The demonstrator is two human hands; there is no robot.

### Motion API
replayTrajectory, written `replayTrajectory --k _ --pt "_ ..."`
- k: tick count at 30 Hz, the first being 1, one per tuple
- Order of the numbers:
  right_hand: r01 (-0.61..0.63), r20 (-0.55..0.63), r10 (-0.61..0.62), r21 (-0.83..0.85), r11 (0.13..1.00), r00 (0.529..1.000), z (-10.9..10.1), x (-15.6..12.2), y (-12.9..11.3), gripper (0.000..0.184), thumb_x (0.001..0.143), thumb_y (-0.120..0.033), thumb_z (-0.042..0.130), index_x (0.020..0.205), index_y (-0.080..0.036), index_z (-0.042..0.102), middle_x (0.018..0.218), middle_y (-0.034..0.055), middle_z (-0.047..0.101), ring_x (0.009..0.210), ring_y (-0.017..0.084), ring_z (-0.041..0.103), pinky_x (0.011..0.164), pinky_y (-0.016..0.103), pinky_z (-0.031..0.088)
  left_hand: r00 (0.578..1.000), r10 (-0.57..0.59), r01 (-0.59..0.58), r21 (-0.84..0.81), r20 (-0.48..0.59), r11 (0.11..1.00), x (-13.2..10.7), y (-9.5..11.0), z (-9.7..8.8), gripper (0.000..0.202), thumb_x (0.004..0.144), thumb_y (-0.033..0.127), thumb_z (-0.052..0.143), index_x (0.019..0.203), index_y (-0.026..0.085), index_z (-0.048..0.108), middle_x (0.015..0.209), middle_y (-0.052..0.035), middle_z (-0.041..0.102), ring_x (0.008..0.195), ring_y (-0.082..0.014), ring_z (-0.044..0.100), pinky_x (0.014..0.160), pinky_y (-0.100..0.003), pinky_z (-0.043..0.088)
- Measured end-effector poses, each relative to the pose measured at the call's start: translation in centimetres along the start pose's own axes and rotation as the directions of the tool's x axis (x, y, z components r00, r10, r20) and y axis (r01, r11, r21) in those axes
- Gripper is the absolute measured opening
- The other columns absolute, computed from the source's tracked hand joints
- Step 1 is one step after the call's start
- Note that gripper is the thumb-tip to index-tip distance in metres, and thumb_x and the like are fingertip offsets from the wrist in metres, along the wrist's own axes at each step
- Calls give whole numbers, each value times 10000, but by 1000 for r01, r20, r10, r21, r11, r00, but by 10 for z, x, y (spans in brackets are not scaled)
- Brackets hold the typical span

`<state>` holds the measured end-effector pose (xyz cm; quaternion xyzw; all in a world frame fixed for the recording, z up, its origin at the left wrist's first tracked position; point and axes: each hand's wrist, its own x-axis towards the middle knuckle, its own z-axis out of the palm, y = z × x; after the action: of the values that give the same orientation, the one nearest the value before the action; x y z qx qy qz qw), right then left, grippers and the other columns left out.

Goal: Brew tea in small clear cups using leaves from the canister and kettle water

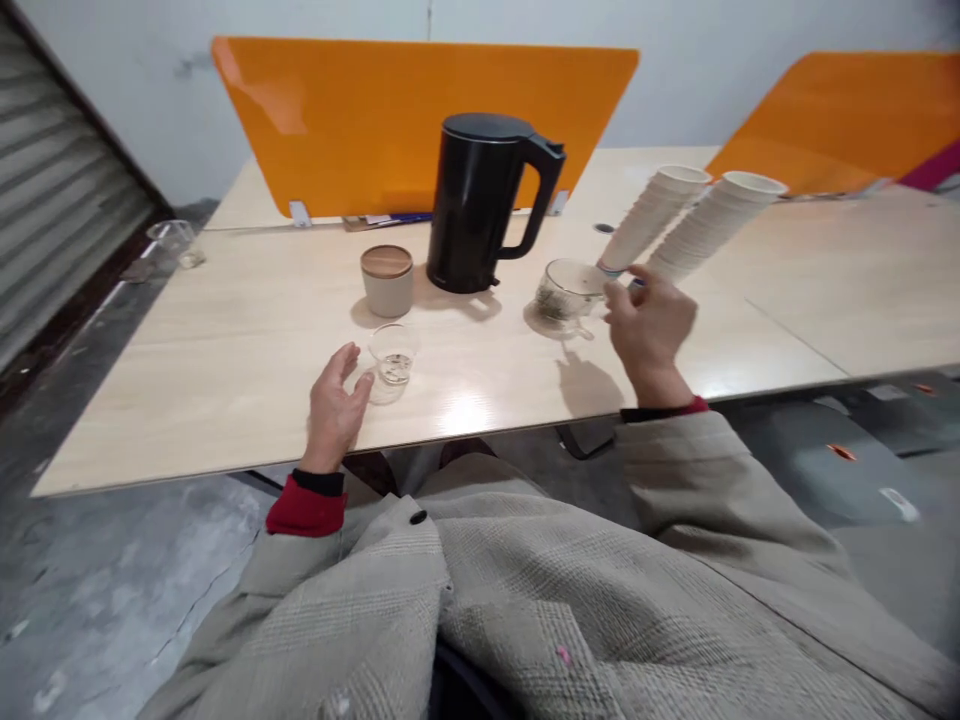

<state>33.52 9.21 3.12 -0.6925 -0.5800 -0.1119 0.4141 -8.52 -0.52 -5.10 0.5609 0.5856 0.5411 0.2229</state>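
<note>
My left hand [334, 410] rests on the desk near its front edge, fingers apart, the thumb just short of a small clear glass [393, 356] with a little liquid in it. My right hand [649, 328] hovers above the desk with curled fingers. Its fingertips are pinched close to the rim of a glass mug [564, 290] holding dark leaves. What the pinch holds, if anything, is hidden. Two tall stacks of paper cups [679, 225] lean just behind that hand.
A black electric kettle [484, 205] stands at the middle, a beige jar with a wooden lid [387, 280] to its left. Orange divider panels [360, 120] close off the back of the pale wooden desk [225, 360]. Another clear glass [174, 240] sits far left.
</note>
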Motion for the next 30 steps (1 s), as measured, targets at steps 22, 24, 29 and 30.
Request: replayTrajectory --k 22,24,29,30 --pt "370 737 -437 269 889 515 55 -130 -137 974 1025 -641 531 1724 -27 243 1795 273 214 1696 400 197 1361 634 155 917 -54 -243 662 394 709 1 14 -15 677 1088 497 401 1691 191 384 1794 -136 329 1700 -355 214 1369 -658 110" --pt "390 749 -431 248 887 503 51 -130 -140 974 1035 -652 509 1722 -15 246 1794 276 207 1700 399 180 1364 629 142 911 -70 -247 673 407 697 1 17 -14 686 1083 526 415 1687 202 396 1794 -131 330 1701 -360 207 1367 -671 99" --pt "436 777 -422 213 874 467 45 -129 -146 982 1050 -677 464 1717 11 247 1802 269 181 1708 398 135 1372 614 116 901 -103 -252 703 421 665 1 23 -13 720 1083 545 407 1692 161 380 1796 -153 311 1705 -377 178 1364 -684 99" --pt "442 781 -420 208 872 462 44 -129 -147 978 1053 -681 454 1717 7 250 1804 266 177 1710 395 128 1372 613 114 901 -106 -252 706 421 662 1 23 -13 725 1083 544 408 1693 154 377 1797 -156 305 1705 -379 173 1364 -683 98"
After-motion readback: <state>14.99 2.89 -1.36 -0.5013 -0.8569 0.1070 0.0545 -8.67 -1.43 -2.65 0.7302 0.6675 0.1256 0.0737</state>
